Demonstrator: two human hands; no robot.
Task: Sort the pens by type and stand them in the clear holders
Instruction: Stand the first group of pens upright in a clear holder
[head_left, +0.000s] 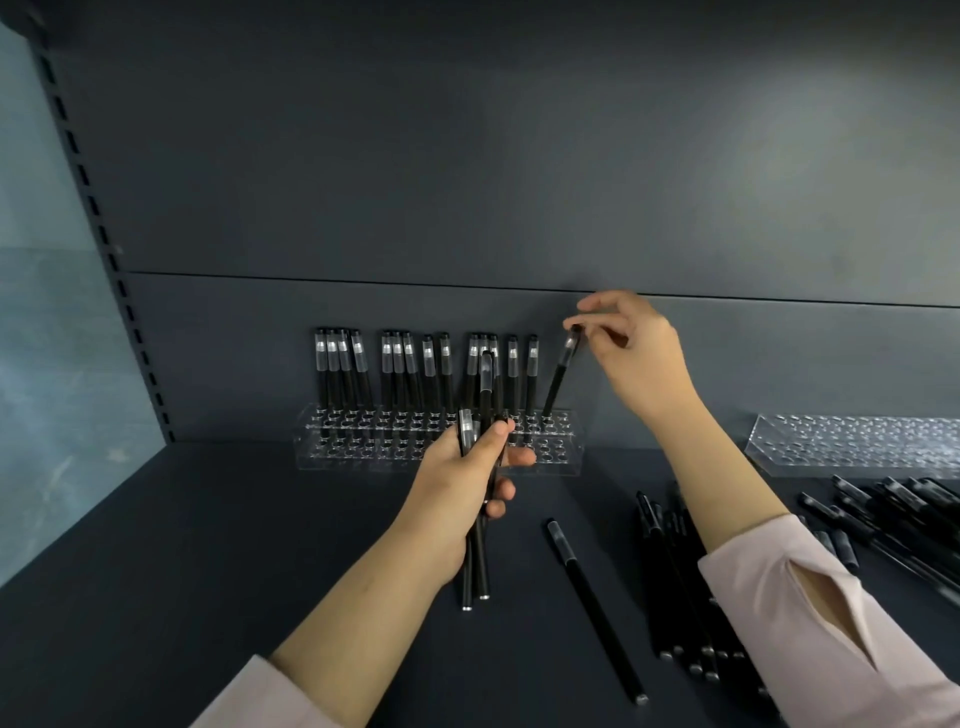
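Note:
A clear holder (363, 457) with many holes stands against the back wall, and several black pens with clear caps (395, 364) stand upright in its back row. My right hand (634, 358) pinches the cap of one black pen (558, 376), which leans with its lower end in a hole at the holder's right end. In front of the holder my left hand (462, 483) grips a small bunch of black pens (478, 566), caps up. A second clear holder (852, 444) stands empty at the right.
One loose black pen (592, 608) lies on the dark shelf between my arms. A row of black pens (670, 582) lies beside my right forearm. Several other pens (893, 509) are piled at the far right. A slotted upright (104, 234) rises at the left.

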